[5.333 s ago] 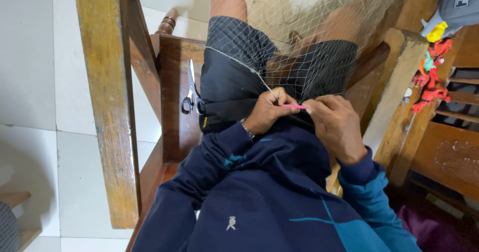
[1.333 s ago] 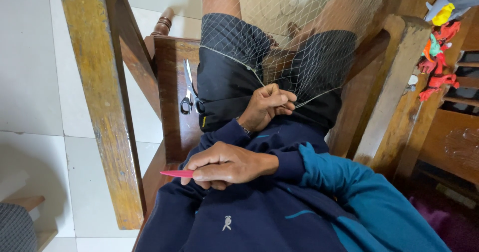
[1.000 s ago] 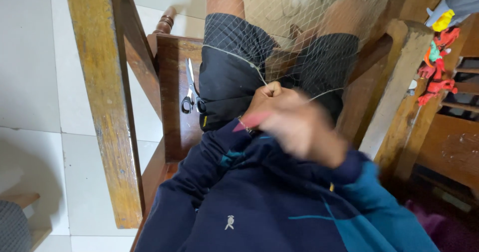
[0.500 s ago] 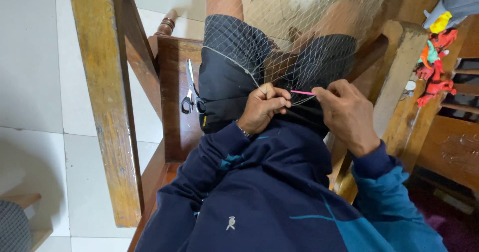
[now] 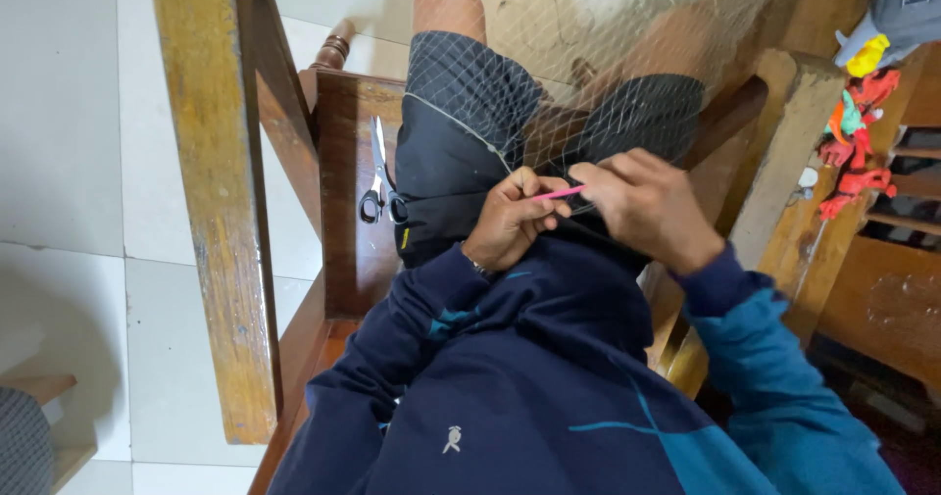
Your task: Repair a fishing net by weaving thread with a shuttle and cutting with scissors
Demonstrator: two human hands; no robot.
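Note:
A fine pale fishing net (image 5: 549, 113) is draped over my lap and dark shorts. My left hand (image 5: 510, 219) pinches the net's edge cord just above my lap. My right hand (image 5: 642, 206) holds a thin pink netting needle (image 5: 561, 193), whose tip points left toward my left fingers. The two hands nearly touch at the needle. I am seated on a wooden chair in a navy and teal sweatshirt.
Black-handled scissors (image 5: 377, 186) lie on the wooden seat (image 5: 338, 250) left of my thigh. A worn wooden armrest (image 5: 211, 191) runs down the left. Red, orange and yellow bits (image 5: 853, 142) hang by wooden furniture at right. White tile floor (image 5: 69, 113) lies left.
My right hand swung out to the lower left with the pink needle, then came back up to the net. It now sits closer to my left hand than half a second ago.

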